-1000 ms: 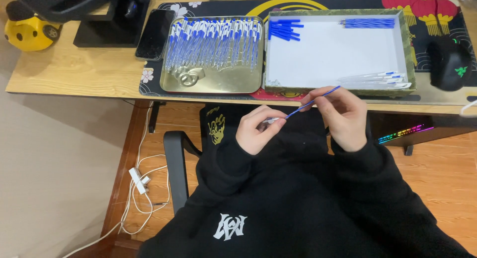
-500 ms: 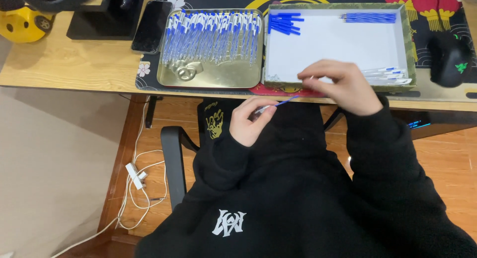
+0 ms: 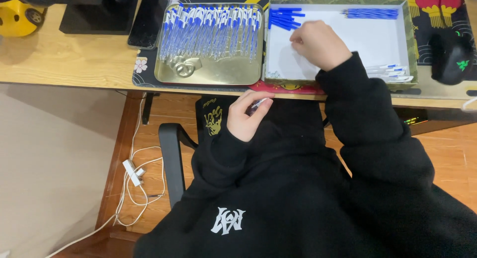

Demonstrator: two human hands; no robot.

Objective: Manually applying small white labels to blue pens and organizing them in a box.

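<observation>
Left hand (image 3: pixel 247 116) pinches a pen part (image 3: pixel 258 104); right hand (image 3: pixel 318 43), seemingly empty, reaches into white tray (image 3: pixel 377 44).

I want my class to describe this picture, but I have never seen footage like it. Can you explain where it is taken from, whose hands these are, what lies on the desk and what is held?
One camera, worn on the person's head, looks down at their own bare hands. The right hand reaches into a white-lined box, by blue pen parts. The left hand, over the lap, pinches a small pen piece. A gold tray holds many blue-and-clear pens; a phone and mouse lie at the sides.
</observation>
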